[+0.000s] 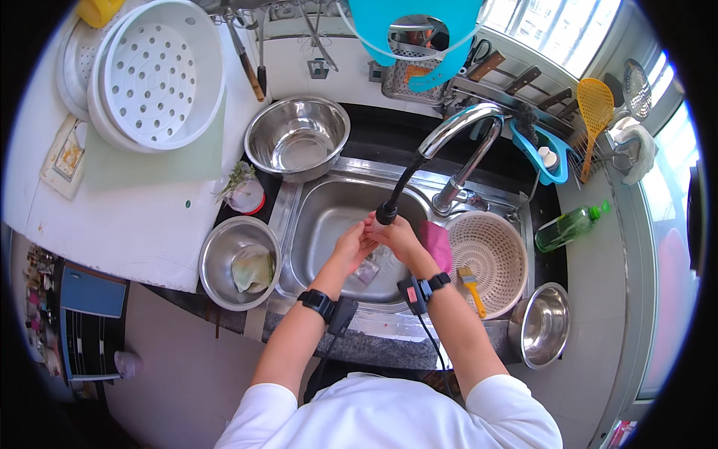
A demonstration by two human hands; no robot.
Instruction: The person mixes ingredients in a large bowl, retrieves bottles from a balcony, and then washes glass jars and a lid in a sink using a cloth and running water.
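Note:
Above the stainless steel sink basin (321, 224), my left hand (352, 247) and my right hand (397, 238) are close together, palms turned inward. They are right under the black spray head (386, 212) that hangs on a flexible hose from the chrome faucet (460, 126). Whether water runs or something small lies between the fingers cannot be made out. A small clear packet or piece of plastic (367, 271) lies in the basin below my hands. A pink cloth (436, 244) drapes over the basin's right edge, close to my right wrist.
Right of the basin, a plastic colander (515, 252) holds a yellow-handled brush (472, 292); a steel bowl (542, 327) stands beyond. At left are a bowl with a pale bag (252, 269), a red-rimmed jar (245, 196) and a large steel bowl (297, 134). A green bottle (567, 227) lies far right.

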